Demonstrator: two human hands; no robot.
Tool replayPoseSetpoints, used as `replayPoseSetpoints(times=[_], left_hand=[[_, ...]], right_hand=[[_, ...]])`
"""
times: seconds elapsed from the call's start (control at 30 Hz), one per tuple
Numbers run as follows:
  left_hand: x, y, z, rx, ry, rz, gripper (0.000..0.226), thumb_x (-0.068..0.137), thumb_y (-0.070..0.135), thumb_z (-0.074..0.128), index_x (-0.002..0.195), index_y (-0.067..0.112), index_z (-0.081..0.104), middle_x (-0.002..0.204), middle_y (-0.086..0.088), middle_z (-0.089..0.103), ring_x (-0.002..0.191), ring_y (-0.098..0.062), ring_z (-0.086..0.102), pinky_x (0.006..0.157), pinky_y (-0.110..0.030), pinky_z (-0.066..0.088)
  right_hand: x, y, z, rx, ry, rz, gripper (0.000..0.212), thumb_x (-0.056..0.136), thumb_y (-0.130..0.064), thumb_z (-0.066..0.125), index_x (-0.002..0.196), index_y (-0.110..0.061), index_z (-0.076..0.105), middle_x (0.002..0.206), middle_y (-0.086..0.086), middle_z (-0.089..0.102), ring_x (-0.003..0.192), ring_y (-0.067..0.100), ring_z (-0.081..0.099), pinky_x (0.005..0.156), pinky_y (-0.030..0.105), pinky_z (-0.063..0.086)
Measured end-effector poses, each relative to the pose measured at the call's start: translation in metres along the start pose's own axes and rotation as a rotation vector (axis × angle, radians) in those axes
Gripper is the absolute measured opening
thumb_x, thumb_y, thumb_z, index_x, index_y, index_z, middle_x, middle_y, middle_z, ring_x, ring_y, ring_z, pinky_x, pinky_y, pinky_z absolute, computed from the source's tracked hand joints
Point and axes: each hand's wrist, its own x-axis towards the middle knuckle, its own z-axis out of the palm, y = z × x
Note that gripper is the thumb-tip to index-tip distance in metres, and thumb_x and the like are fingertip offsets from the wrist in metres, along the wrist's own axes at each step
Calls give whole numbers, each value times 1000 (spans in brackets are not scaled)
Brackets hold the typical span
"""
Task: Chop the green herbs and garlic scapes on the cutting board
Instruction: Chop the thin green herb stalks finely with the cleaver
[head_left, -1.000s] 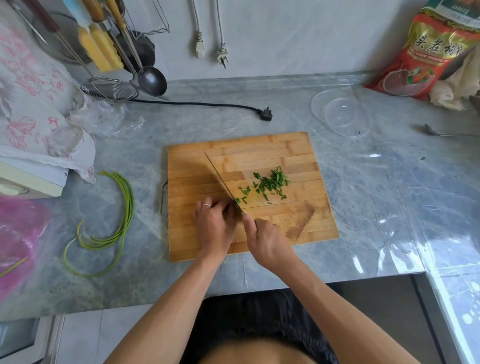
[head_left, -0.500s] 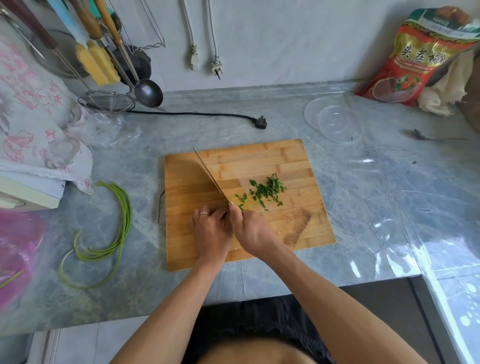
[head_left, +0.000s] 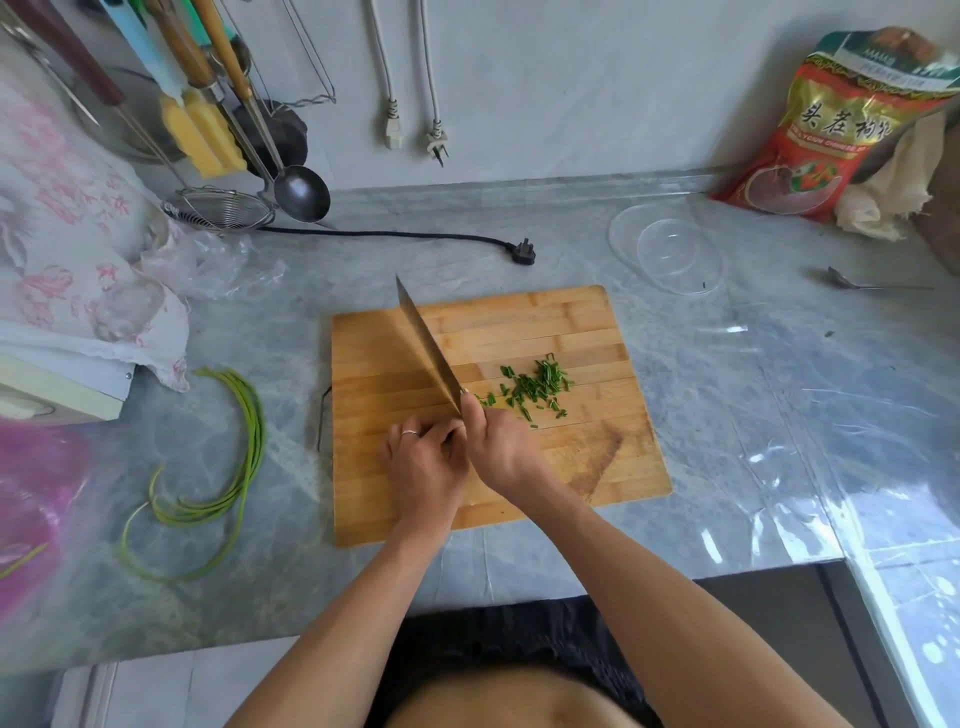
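Since a moment ago the knife has been tipped up by the gripping right hand, while the left hand is curled over something hidden beside the chopped herbs on the cutting board, and the garlic scapes are left waiting on the counter.

A single head-worn wide-angle view looks steeply down and forward at the desk, close over it. The wall fills the top of the frame; the person's forearms enter from the bottom edge.

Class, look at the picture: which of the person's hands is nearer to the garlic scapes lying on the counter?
Left. The left hand rests on the cutting board's side facing the garlic scapes; the right hand, gripping the knife, is beyond it.
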Motion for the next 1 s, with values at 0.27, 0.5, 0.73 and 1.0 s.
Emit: replayPoseSetpoints(times=[0.27,0.5,0.73,1.0], left_hand=[[-1,-2,-6,-8,30,77,6,86,21,72,91,23,77,90,2,65,83,-25,53,77,-42,43],[5,-4,-12,43,-29,178,9,86,19,72,90,26,77,87,2,65,84,-22,55,76,-40,44],[3,-13,-17,26,-1,137,11,85,16,72,93,22,76,91,3,66,85,-22,55,78,-39,45],[0,-15,-18,13,14,92,7,86,18,71,90,20,76,89,3,65,85,-22,52,77,-39,44]], right_hand=[[-3,13,-9,215,103,24,62,102,-54,20,58,-13,37,48,1,39,44,16,35,50,32,33],[-18,12,-39,301,21,59,61,100,-58,25,67,-10,43,51,4,37,38,13,31,38,21,30],[-39,20,-26,274,-89,165,61,96,-64,27,70,-14,50,49,-4,46,40,14,43,44,25,40],[-42,21,-21,266,-170,218,62,97,-64,25,73,-13,50,54,0,47,42,13,42,44,25,41]])
